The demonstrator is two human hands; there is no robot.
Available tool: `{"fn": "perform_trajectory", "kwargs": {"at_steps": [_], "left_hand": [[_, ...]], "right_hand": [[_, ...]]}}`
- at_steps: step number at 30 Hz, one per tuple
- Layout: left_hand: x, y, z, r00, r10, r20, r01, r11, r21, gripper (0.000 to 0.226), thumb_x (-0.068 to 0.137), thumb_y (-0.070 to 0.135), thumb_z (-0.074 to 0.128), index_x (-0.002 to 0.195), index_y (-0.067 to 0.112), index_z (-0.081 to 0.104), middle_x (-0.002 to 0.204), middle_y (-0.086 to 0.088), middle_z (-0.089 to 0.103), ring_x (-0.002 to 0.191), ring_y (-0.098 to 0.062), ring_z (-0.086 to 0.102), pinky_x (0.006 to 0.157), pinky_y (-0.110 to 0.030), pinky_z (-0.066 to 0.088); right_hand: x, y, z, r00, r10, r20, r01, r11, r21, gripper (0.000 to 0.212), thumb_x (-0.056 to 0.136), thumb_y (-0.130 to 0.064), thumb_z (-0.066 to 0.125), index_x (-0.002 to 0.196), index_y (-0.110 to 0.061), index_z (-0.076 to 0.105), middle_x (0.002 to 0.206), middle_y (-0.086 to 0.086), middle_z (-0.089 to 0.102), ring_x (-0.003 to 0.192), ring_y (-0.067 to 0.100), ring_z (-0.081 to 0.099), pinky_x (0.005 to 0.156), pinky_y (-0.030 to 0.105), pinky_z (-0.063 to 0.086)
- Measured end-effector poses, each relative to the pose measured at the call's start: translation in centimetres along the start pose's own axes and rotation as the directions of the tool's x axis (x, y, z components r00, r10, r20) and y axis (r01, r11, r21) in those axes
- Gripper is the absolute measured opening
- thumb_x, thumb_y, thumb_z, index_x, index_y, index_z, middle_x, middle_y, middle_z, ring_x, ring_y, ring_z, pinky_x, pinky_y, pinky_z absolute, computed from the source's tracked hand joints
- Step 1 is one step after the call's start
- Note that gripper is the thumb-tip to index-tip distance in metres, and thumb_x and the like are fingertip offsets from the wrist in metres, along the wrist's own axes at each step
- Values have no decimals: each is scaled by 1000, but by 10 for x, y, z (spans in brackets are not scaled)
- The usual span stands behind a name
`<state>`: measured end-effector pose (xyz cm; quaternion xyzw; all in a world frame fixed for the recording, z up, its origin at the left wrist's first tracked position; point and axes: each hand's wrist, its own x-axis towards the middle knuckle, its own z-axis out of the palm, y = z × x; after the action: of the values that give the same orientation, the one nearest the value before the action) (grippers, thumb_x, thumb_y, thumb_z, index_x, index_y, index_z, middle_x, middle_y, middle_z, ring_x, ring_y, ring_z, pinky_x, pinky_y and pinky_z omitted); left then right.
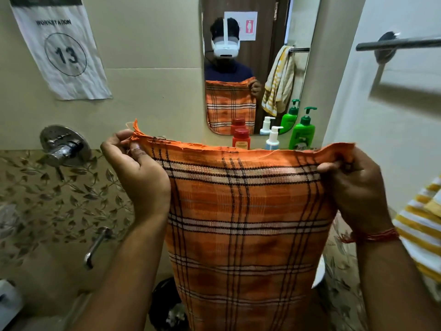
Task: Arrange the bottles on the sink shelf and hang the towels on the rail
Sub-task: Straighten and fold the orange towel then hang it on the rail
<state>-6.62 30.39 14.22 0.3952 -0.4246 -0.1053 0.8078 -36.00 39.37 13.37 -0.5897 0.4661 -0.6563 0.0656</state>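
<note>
I hold an orange checked towel [243,211] spread flat in front of me. My left hand [136,168] pinches its top left corner and my right hand [353,187] pinches the top right corner. Just behind the towel's top edge stand three bottles in a row below the mirror: a red-capped bottle [241,139], a white and blue pump bottle [273,139] and a green pump bottle [302,132]. The dark towel rail [396,44] runs along the right wall, above my right hand. A yellow and white striped towel [422,230] hangs at the right edge.
The mirror [253,32] reflects me, the orange towel and the striped towel. A chrome mixer valve [62,145] and a spout [96,244] jut from the left wall. A paper sign with "13" [62,51] hangs at the upper left.
</note>
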Motion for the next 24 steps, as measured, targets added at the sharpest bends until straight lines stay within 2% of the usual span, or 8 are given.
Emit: {"fn": "perform_trajectory", "kwargs": {"at_steps": [3, 5, 8, 10, 16, 19, 21, 24], "left_hand": [[-1, -1, -3, 999, 11, -30, -12, 1000, -6, 24, 99, -4, 35, 114, 13, 43, 101, 11, 50, 85, 19, 53, 81, -7, 42], [-4, -2, -4, 999, 26, -33, -27, 1000, -8, 25, 98, -6, 35, 115, 10, 44, 100, 13, 48, 85, 21, 52, 81, -6, 41], [-5, -2, -3, 998, 52, -23, -53, 999, -12, 24, 98, -8, 36, 116, 6, 44, 101, 13, 47, 88, 22, 51, 83, -5, 40], [-5, -3, -3, 997, 72, -15, -72, 997, -9, 23, 98, -8, 36, 114, 8, 42, 102, 13, 46, 90, 21, 51, 85, -6, 40], [-6, -8, -2, 996, 89, -4, -89, 996, 9, 23, 98, -6, 37, 114, 10, 42, 103, 12, 47, 92, 20, 51, 86, -7, 40], [-8, -10, -1, 996, 89, -3, -89, 995, 42, 21, 99, -4, 38, 113, 12, 42, 104, 13, 47, 93, 20, 51, 86, -5, 39], [-9, -12, -1, 997, 80, -9, -80, 995, 57, 21, 100, -2, 39, 114, 14, 43, 105, 7, 50, 93, 19, 51, 85, -5, 39], [-5, -17, -1, 999, 19, 31, -21, 996, 82, 22, 101, 2, 41, 117, 17, 44, 110, -2, 52, 88, 13, 53, 80, -7, 42]], "right_hand": [[-2, 5, 1, 997, -47, 58, 48, 999, -11, 14, 84, -29, 76, 89, -25, 64, 83, -16, 70, 79, 2, 66, 74, 16, 53], [-5, 11, 4, 996, -93, 9, 93, 995, 29, 9, 89, -17, 67, 90, -23, 61, 84, -18, 68, 80, 3, 64, 76, 18, 52], [-7, 23, 8, 988, -139, -65, 140, 990, 17, 14, 95, -4, 58, 96, -18, 59, 89, -19, 65, 85, 3, 61, 81, 21, 51], [-7, 27, 11, 983, -150, -103, 154, 987, 38, 16, 95, -5, 55, 99, -20, 59, 92, -19, 64, 89, 5, 62, 84, 22, 50], [-8, 30, 28, 962, -130, -241, 138, 990, 17, 10, 98, 0, 54, 98, -10, 57, 90, -8, 58, 86, 12, 57, 83, 30, 49], [-9, 26, 33, 936, -127, -327, 99, 990, -100, 8, 101, -8, 52, 101, -9, 59, 91, -7, 58, 88, 4, 55, 86, 20, 47], [-9, 24, 36, 921, -106, -376, 59, 989, -136, 12, 102, -11, 52, 101, -5, 62, 93, -2, 59, 86, 5, 55, 85, 13, 45], [-2, 25, 37, 940, 31, -340, -94, 981, -170, 18, 102, -24, 53, 106, -9, 63, 95, -2, 63, 88, 11, 59, 74, 8, 44]]}}
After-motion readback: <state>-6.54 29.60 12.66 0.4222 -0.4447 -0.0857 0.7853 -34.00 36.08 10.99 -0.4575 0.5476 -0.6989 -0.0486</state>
